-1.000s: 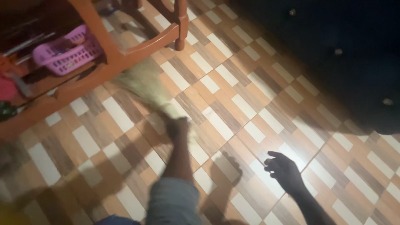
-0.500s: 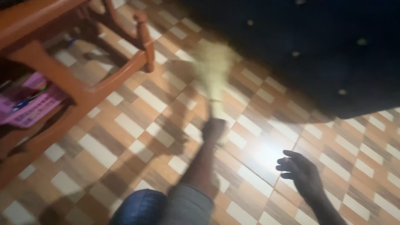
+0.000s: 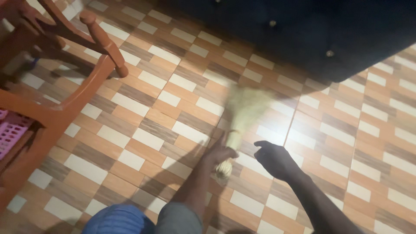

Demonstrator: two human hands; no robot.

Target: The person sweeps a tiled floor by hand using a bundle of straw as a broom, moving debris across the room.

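Low over the tiled floor [image 3: 143, 108], the left hand [image 3: 221, 152] was closed around the bound handle of a short grass broom [image 3: 242, 115], fingers wrapped tight near the butt end, which stuck out just below the fist. The broom's pale bristles fanned away from the hand toward a dark sofa [image 3: 312, 30] and were blurred, their tips on or just above the tiles; which, I cannot tell. The right hand [image 3: 273, 157] hung just beside the broom handle, holding nothing, its fingers loosely curled and partly open, the palm turned down over a bright patch of floor. To the left stood an orange wooden chair [image 3: 65, 108], with a pink plastic basket [image 3: 9, 134] under its frame at the edge of view.
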